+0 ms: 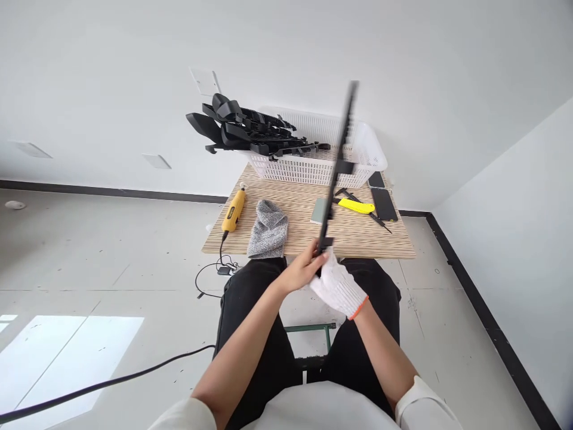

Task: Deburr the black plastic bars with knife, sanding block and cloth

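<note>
A long, narrow black plastic part [336,170] stands tilted up from my two hands, its upper end in front of the white basket. My bare left hand [302,270] grips its lower end. White glove with an orange cuff covers my right hand [336,283], which is closed around the same end just beside the left. Both hands are over the front edge of the table, between my knees. The part is slightly blurred, and its lowest tip is hidden by my fingers. Behind it lies a small grey-green block [319,211].
On the wooden table [295,239] stands a white basket [308,173] with several black plastic parts [255,131] jutting left. A yellow rotary tool [233,210], grey cloth [268,230], yellow utility knife [357,206], black caliper [379,223] and phone [384,205] lie there. A cable [111,381] crosses the floor.
</note>
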Tool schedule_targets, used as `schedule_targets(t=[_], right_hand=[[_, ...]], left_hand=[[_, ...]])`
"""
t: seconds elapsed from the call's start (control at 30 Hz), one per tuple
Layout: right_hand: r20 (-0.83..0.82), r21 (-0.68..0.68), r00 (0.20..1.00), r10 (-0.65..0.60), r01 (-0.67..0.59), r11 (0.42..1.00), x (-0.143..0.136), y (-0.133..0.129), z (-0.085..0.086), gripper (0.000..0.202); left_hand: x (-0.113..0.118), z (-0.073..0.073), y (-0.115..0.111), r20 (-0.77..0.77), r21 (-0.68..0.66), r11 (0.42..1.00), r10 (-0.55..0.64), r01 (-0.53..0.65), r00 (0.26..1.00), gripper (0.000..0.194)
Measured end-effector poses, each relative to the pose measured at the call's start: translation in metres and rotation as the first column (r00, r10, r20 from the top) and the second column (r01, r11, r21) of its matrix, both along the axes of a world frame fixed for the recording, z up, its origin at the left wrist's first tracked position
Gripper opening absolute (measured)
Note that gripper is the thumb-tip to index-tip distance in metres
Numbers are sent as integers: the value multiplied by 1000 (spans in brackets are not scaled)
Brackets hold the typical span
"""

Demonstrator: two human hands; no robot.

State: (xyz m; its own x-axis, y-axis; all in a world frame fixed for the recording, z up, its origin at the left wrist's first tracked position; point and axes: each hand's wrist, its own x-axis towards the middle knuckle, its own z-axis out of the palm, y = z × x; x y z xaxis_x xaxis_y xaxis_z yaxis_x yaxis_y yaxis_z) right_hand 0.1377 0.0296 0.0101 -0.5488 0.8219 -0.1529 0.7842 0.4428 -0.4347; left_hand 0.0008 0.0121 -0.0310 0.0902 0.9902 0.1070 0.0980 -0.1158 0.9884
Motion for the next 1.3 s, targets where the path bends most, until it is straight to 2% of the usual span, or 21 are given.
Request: schedule_targets(t=[0.07, 0.13, 0.17, 0.2, 0.27, 0.33, 0.37, 0.43, 0.47, 0.53, 0.63, 0.7, 0.77, 0.93, 1.0, 1.1, 1.17, 1.23, 1.3], right_hand=[[-20, -128, 986, 166, -167, 978, 8, 3, 19, 78], [-65, -312, 953, 295, -300, 901, 18, 13, 40, 65], [-75, -327, 942, 326, -332, 885, 23, 19, 50, 56], [-34, -303, 937, 348, -341, 890, 29, 27, 59, 49], [180, -127, 915, 361, -343, 931, 43, 47, 72, 42], [469, 35, 808, 356, -420, 907, 57, 72, 81, 36], [575, 63, 746, 336, -450, 891, 62, 87, 84, 34], [696, 131, 680, 229, -434, 891, 65, 117, 87, 32], [703, 182, 688, 181, -420, 889, 63, 131, 85, 34], [624, 324, 773, 114, -388, 863, 53, 155, 76, 41], [478, 460, 877, -48, -203, 865, 32, 172, 50, 48], [401, 457, 908, -123, -82, 886, 19, 173, 29, 48], [314, 479, 932, -181, 9, 878, 9, 172, 13, 43], [60, 383, 966, -253, 212, 899, -21, 166, -5, 41], [-30, 345, 973, -229, 225, 911, -35, 162, -10, 45], [-186, 317, 975, -118, 174, 932, -44, 155, -19, 47], [-256, 346, 953, -162, 247, 905, -36, 156, -22, 47], [-254, 394, 905, -342, 419, 818, -19, 163, -23, 43], [-164, 419, 861, -481, 502, 757, 0, 172, -23, 41]], left_hand=[[-6, -6, 2, 84, -34, 995, 94, -91, 992, 42], [-11, -8, 3, 157, -86, 987, 151, -138, 976, 44], [-12, -9, 3, 204, -124, 984, 150, -127, 967, 47], [-12, -9, 2, 253, -162, 982, 136, -97, 958, 51], [-12, -10, 0, 345, -215, 976, 98, -23, 933, 60], [-12, -12, -1, 408, -244, 969, 57, 49, 911, 68], [-14, -12, -1, 423, -251, 965, 43, 71, 905, 71], [-17, -14, -1, 447, -261, 960, 30, 98, 894, 74], [-19, -14, 0, 460, -259, 960, 29, 103, 887, 75], [-23, -14, 2, 481, -238, 966, 26, 101, 876, 78], [-26, -11, 5, 493, -198, 975, 9, 102, 870, 85], [-27, -9, 6, 489, -190, 977, 12, 93, 872, 90], [-27, -7, 5, 478, -199, 977, 30, 75, 878, 91], [-27, -9, 5, 458, -212, 977, 66, 36, 886, 87], [-28, -11, 5, 462, -224, 974, 71, 39, 884, 86], [-30, -13, 3, 487, -238, 970, 83, 41, 870, 81], [-32, -12, 0, 533, -252, 965, 71, 78, 843, 77], [-35, -10, -4, 578, -265, 956, 52, 127, 814, 72], [-36, -10, -5, 591, -269, 952, 46, 143, 805, 70]])
